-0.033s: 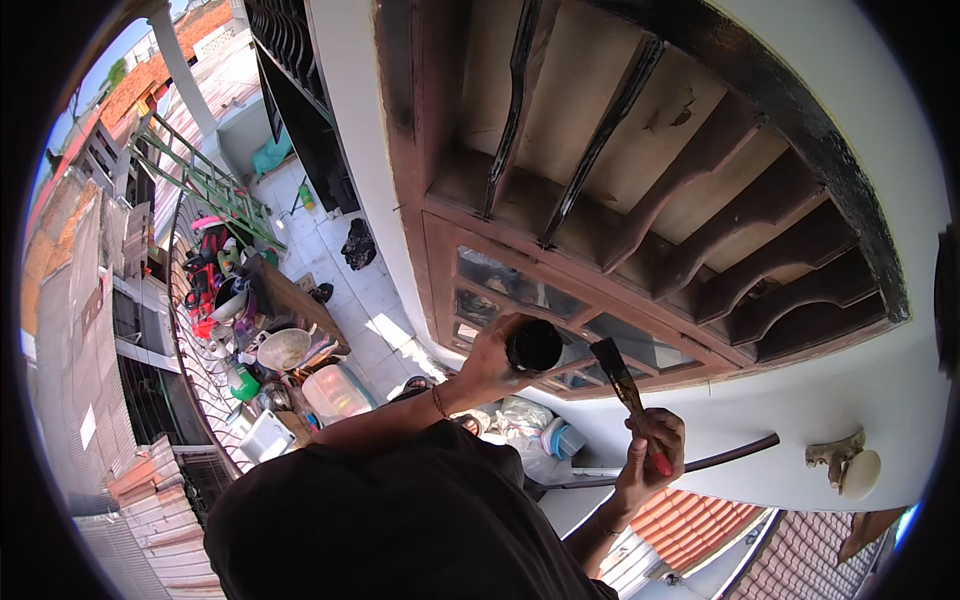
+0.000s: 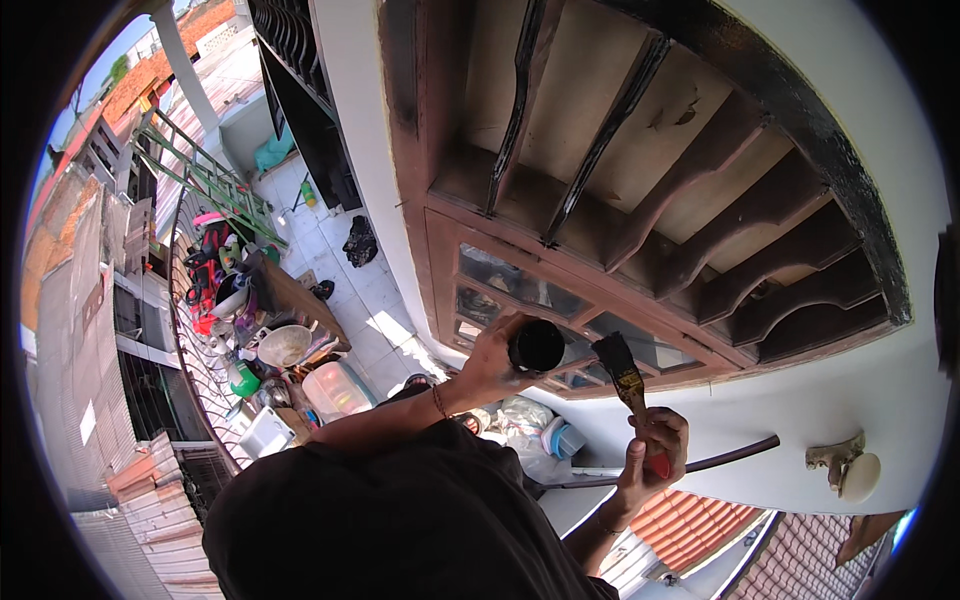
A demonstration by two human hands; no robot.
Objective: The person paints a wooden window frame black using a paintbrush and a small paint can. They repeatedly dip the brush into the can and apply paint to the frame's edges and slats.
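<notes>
My left hand is wrapped round a small round container of black paint, its dark mouth facing up. In my right hand is a paintbrush with a wooden handle, a red end and black-coated bristles. The bristles point up, to the right of the container and apart from it. Beyond both hands stands a brown wooden window frame with glass panes. Above it, an arched vent has wooden slats; two slats at the left and the arched rim look black, while the others are brown.
A white wall surrounds the window, with a lamp fitting at the right. Down at the left, a balcony floor holds a green ladder, a plastic box and household clutter. A dark pipe passes behind my right hand.
The paintbrush has turned slightly in my right hand, so more of the bristles' broad side shows. My left hand and the container have hardly moved.
</notes>
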